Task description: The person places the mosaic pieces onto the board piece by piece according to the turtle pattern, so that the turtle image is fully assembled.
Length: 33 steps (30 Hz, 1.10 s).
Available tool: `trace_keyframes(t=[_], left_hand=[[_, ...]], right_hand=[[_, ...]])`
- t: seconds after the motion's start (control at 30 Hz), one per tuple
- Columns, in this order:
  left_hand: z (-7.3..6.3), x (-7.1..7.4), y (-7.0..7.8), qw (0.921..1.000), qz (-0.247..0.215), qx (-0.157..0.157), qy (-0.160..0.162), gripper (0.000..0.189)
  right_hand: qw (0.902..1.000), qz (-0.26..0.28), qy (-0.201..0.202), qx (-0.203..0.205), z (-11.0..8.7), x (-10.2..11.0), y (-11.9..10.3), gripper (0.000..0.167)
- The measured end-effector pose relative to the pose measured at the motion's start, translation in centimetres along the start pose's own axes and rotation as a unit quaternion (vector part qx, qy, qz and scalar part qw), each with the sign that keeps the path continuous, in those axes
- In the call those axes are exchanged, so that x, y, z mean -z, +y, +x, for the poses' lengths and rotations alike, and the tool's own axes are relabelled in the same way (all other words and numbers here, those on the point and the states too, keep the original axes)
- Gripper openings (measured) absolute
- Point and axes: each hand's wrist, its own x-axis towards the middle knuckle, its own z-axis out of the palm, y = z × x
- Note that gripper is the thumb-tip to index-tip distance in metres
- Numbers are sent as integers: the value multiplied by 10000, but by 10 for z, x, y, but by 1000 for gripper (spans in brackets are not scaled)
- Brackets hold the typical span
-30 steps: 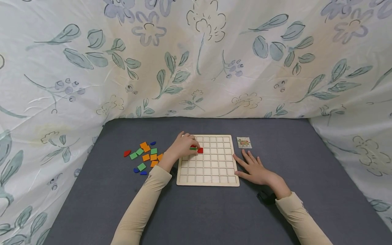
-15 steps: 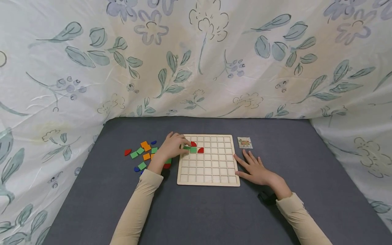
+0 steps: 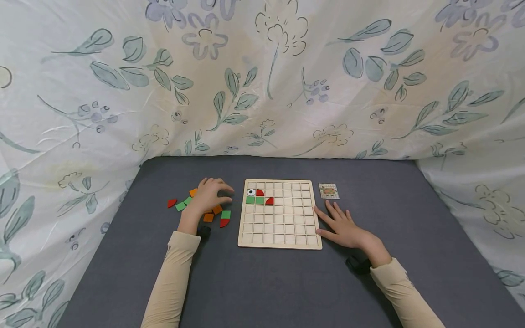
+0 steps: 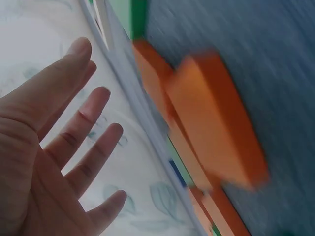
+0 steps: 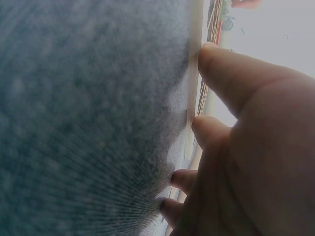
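Head view: A pale wooden board [image 3: 279, 223], divided into a grid of square cells, is laid on the dark grey worktop [image 3: 279, 291].
Upper left of board: A white tile with a black dot [image 3: 251, 192] and a red quarter-round piece [image 3: 260, 192] are set side by side; below them two green square tiles [image 3: 259, 200] are lined up, with another red quarter-round piece [image 3: 269, 201] to their right.
Left hand: The left hand [image 3: 208, 197] is held over the loose pieces, fingers loosely extended, nothing gripped.
Loose pieces: Orange flat blocks [image 3: 208, 217], green blocks [image 3: 226, 214] and red rounded blocks [image 3: 224, 222] are scattered left of the board, partly hidden by that hand.
Right hand: The board's right edge is touched by the fingers of the right hand [image 3: 342, 228], spread and gripping nothing.
Printed card: A small pictured card [image 3: 329, 191] is placed near the board's far right corner; its print cannot be made out.
Backdrop: White floral fabric [image 3: 283, 118] is hung behind.
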Motion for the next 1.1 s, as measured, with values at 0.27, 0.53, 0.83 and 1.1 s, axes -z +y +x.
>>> trace_keyframes(t=[0.27,0.53,0.83,1.1], left_hand=[[-17,11,-28,9995,-180,254,94,29],[-27,18,-57,9986,-177,458,200,29],[-33,22,-81,9977,-69,650,182,29],[-34,26,-91,9968,23,774,184,28]], right_hand=[[10000,86,-17,26,3,-3,5,70],[10000,27,-21,18,5,-9,13,70],[9998,191,28,83,1,-3,3,70],[9999,76,-37,-53,3,-7,8,71]])
